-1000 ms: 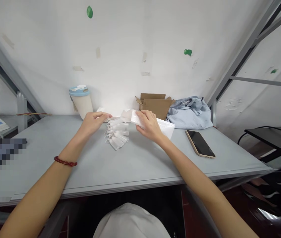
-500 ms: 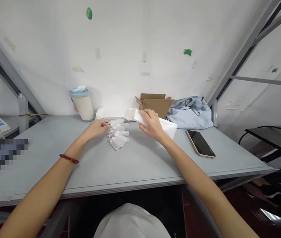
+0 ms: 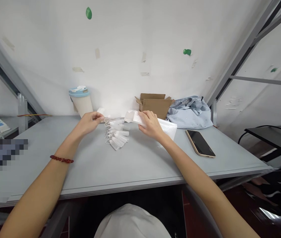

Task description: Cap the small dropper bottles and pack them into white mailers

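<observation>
Several small, translucent white tag-like pieces with thin string loops (image 3: 118, 136) lie in an overlapping row on the grey table. At the upper left of that row, my left hand (image 3: 88, 123) is closed, its thumb and fingertips pinched together. What is between them, if anything, is too small to make out. My right hand (image 3: 151, 124) grips a shiny white plastic bag (image 3: 168, 127), whose crumpled open end points left toward the tags. Behind the tags, against the wall, lies another white wrapper or sheet, partly hidden by my left fingers.
A cream cup with a blue lid (image 3: 81, 101) stands behind my left hand. At the back are an open cardboard box (image 3: 156, 106) and a bundled light-blue cloth (image 3: 190, 114). A phone (image 3: 200, 143) lies on the right of the table (image 3: 130, 168), near a metal frame post.
My left hand has moved up and left from the tags to in front of the cup and the white wrapper. My right hand stays almost still with the white bag.
</observation>
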Tool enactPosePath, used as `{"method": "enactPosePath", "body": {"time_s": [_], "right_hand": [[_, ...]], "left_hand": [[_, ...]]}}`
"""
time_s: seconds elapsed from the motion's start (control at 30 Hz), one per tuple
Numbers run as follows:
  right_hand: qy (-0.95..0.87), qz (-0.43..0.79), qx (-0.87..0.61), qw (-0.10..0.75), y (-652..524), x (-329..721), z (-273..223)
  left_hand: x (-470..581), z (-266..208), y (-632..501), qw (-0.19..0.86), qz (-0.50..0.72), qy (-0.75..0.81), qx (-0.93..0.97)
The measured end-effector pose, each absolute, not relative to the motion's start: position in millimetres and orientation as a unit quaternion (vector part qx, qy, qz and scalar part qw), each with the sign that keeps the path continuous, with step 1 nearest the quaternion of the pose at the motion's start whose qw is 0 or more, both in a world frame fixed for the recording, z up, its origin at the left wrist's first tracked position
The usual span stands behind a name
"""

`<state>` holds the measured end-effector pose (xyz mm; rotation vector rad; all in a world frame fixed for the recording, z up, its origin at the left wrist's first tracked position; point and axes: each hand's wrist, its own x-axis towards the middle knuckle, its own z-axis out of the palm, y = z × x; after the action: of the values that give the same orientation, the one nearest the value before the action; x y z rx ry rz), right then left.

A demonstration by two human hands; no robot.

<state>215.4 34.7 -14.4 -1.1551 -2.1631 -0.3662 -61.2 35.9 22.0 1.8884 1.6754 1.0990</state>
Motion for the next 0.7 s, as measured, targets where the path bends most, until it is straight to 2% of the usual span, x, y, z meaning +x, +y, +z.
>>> {"method": "enactPosePath", "body": {"time_s": [0.4, 0.57, 0.7], "right_hand": [[-0.856, -0.134, -0.374, 0.33, 19.5, 196.2, -16.6], [-0.858, -0.138, -0.357, 0.342, 16.6, 192.6, -16.8], [-0.857, -0.142, -0.341, 0.359, 14.6, 190.8, -15.6]], "left_hand": [[-33.4, 14.5, 23.2, 0.211, 0.411, 0.503, 0.73], [-23.1, 7.3, 22.0, 0.206, 0.458, 0.456, 0.735], [-21.1, 7.6, 18.7, 0.307, 0.493, 0.445, 0.682]]}}
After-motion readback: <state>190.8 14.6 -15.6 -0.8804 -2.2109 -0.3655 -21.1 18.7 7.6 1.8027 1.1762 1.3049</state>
